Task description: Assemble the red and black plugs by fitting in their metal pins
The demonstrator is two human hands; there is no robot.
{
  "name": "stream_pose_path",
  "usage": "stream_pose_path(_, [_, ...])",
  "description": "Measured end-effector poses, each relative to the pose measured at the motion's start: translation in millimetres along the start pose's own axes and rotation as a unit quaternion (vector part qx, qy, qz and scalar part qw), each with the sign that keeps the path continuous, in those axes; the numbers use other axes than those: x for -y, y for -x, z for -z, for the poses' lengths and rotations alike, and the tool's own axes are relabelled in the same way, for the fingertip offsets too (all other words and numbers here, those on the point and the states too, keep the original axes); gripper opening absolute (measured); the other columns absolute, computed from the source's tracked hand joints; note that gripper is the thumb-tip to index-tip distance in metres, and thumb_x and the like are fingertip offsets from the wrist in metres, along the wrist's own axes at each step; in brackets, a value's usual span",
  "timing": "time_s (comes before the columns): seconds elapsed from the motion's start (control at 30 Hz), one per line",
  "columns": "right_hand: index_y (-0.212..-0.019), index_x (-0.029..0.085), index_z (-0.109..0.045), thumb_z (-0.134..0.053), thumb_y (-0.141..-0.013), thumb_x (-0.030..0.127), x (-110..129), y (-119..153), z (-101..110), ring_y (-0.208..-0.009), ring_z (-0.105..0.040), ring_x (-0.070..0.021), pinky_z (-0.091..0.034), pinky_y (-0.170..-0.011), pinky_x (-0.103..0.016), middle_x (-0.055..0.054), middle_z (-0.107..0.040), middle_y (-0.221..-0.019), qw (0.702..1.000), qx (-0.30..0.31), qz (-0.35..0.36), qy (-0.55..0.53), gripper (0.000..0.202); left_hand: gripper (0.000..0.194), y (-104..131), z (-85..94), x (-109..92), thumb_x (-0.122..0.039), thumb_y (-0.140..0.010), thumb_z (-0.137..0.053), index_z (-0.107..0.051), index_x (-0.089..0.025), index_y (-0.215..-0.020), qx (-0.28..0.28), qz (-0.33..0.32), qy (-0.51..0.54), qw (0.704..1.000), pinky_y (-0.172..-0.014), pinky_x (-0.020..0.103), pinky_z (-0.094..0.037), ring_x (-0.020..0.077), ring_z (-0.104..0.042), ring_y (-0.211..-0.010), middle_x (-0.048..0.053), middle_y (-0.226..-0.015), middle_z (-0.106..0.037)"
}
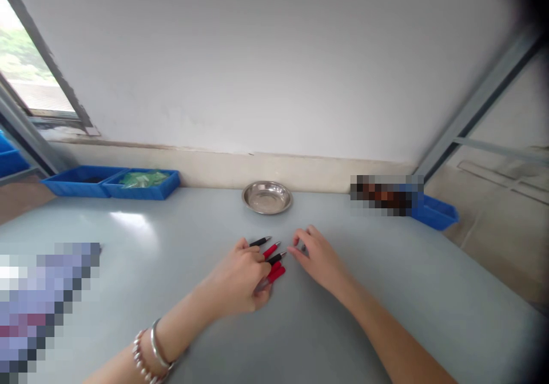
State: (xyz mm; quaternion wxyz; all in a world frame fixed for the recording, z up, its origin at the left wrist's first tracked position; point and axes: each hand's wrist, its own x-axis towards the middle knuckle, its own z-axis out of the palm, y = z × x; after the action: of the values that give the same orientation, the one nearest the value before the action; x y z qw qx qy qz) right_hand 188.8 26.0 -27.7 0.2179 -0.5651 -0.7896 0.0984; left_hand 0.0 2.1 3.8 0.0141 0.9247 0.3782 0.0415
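The pens [271, 250] lie on the table [184, 235], seemingly bunched but not evened up. Your left hand [245, 276] is wrapped around them; your right hand's [319, 256] thumb and fingertips stand apart just beside their tips. The left hand covers their middles, so I can't count them.

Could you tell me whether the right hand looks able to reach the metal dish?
Likely yes: the metal dish sits just beyond the right hand, with no object standing between them.
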Motion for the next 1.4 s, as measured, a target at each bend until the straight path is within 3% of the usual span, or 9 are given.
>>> stream_pose_path(0.23, [-0.074, 0.019, -0.054, -0.054, -0.079, 0.029, 9.4, 0.9, 7.8, -0.062, -0.046, -0.0109, -0.036, -0.057, -0.021, 0.002, -0.047, -0.07, 0.991, 0.047, 0.058, -0.11, 0.011, 0.011, -0.3, -0.6, 2.3, -0.024, -0.072, -0.05, -0.056, -0.018, -0.064, 0.002, 0.036, -0.025, 0.999, -0.062, 0.033, -0.034, 0.0184, -0.054, -0.061, 0.005, -0.064, -0.059])
stream_pose_path(0.37, [-0.076, 0.019, -0.055, -0.061, -0.074, 0.028, 11.2, 2.7, 7.4, -0.066, -0.048, -0.0116, -0.036, -0.058, -0.021, 0.002, -0.053, -0.075, 0.983, 0.081, 0.084, -0.142, 0.01, 0.016, -0.8, 1.4, 6.2, -0.031, -0.079, -0.047, -0.056, -0.018, -0.072, -0.014, 0.066, 0.002, 0.998, -0.063, 0.032, -0.034, 0.0177, -0.054, -0.063, 0.004, -0.068, -0.059])
stream_pose_path(0.5, [-0.069, 0.018, -0.052, -0.062, -0.072, 0.02, 12.6, 5.4, 0.1, -0.069, -0.049, -0.0123, -0.036, -0.06, -0.021, 0.002, -0.056, -0.075, 0.982, 0.095, 0.102, -0.126, 0.01, 0.027, -2.6, -1.1, 18.4, -0.033, -0.087, -0.034, -0.051, -0.018, -0.073, -0.048, 0.143, 0.035, 0.988, -0.064, 0.032, -0.037, 0.0171, -0.054, -0.063, 0.004, -0.071, -0.057])
stream_pose_path(0.67, [-0.066, 0.017, -0.051, -0.06, -0.072, 0.019, 16.6, 6.9, -6.3, -0.067, -0.049, -0.0122, -0.035, -0.06, -0.022, 0.001, -0.055, -0.073, 0.986, 0.1, 0.095, -0.093, 0.011, 0.017, -3.8, -9.4, 35.7, -0.029, -0.084, -0.037, -0.049, -0.018, -0.086, -0.053, 0.23, 0.064, 0.97, -0.062, 0.029, -0.04, 0.0171, -0.055, -0.067, 0.005, -0.083, -0.055])
stream_pose_path(1.13, [-0.061, 0.017, -0.048, -0.053, -0.078, 0.02, 22.3, 6.7, -8.3, -0.061, -0.047, -0.0112, -0.034, -0.059, -0.022, 0.002, -0.054, -0.066, 0.99, 0.082, 0.108, -0.044, 0.018, 0.013, -4.8, -21.1, 40.1, -0.026, -0.081, -0.04, -0.051, -0.018, -0.081, -0.023, 0.252, 0.06, 0.965, -0.062, 0.028, -0.041, 0.0177, -0.057, -0.069, 0.005, -0.083, -0.054])
stream_pose_path(1.27, [-0.06, 0.017, -0.046, -0.052, -0.079, 0.023, 23.6, 7.6, -5.9, -0.058, -0.045, -0.0107, -0.032, -0.055, -0.021, 0.002, -0.054, -0.064, 0.991, 0.078, 0.096, -0.049, 0.021, 0.017, -5.8, -19.3, 37.9, -0.023, -0.084, -0.035, -0.05, -0.017, -0.081, -0.038, 0.25, 0.033, 0.967, -0.062, 0.029, -0.04, 0.019, -0.057, -0.07, 0.006, -0.082, -0.055])
stream_pose_path(1.4, [-0.059, 0.017, -0.045, -0.047, -0.082, 0.036, 22.1, 6.9, -4.6, -0.053, -0.042, -0.0099, -0.029, -0.05, -0.02, 0.003, -0.051, -0.058, 0.991, 0.071, 0.062, -0.096, 0.03, 0.018, -5.9, -16.2, 33.5, -0.022, -0.086, -0.032, -0.049, -0.017, -0.085, -0.079, 0.245, 0.03, 0.966, -0.063, 0.03, -0.039, 0.0186, -0.057, -0.069, 0.006, -0.086, -0.056])
